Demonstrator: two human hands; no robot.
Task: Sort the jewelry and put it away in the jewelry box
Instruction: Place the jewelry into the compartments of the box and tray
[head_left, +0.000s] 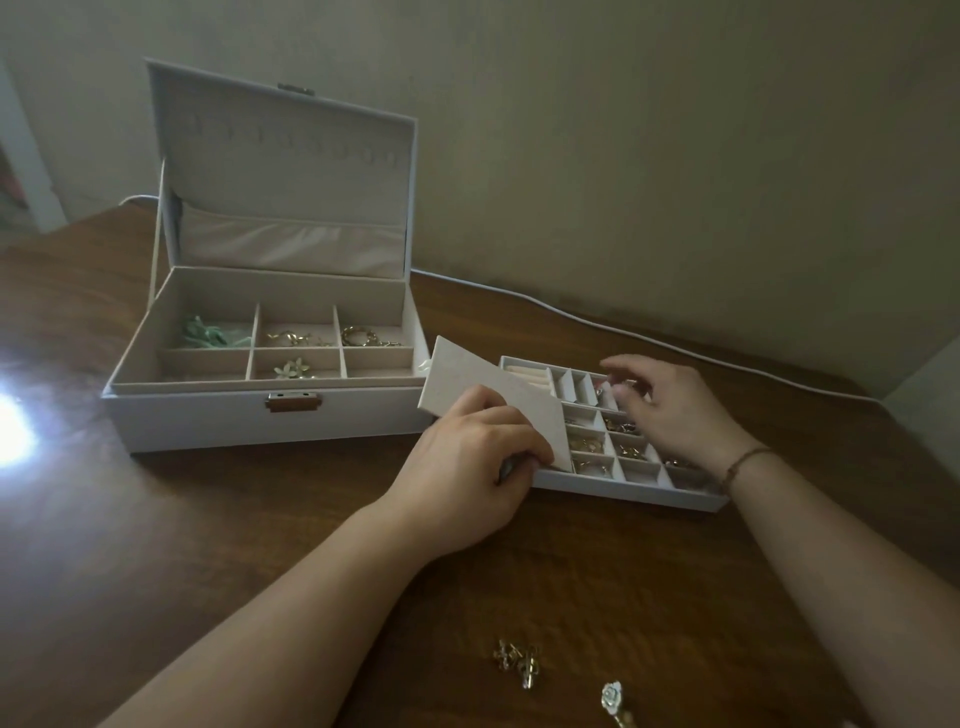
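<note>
While the jewelry box (270, 358) sits open on the table (182, 519) with its lid upright, its removable tray (639, 488) lies just right of it. Left hand (467, 467) holds a flat beige panel (483, 384) tilted over the tray's left end, fingers curled on its near edge. Right hand (660, 405) hovers over the tray's small compartments, fingers loosely bent; can't tell if it's pinching anything. Box compartments hold gold earrings (363, 336), a green piece (205, 332), a flower piece (291, 370). Loose gold pieces (517, 661) and a rose pin (613, 696) lie near the table's front edge.
</note>
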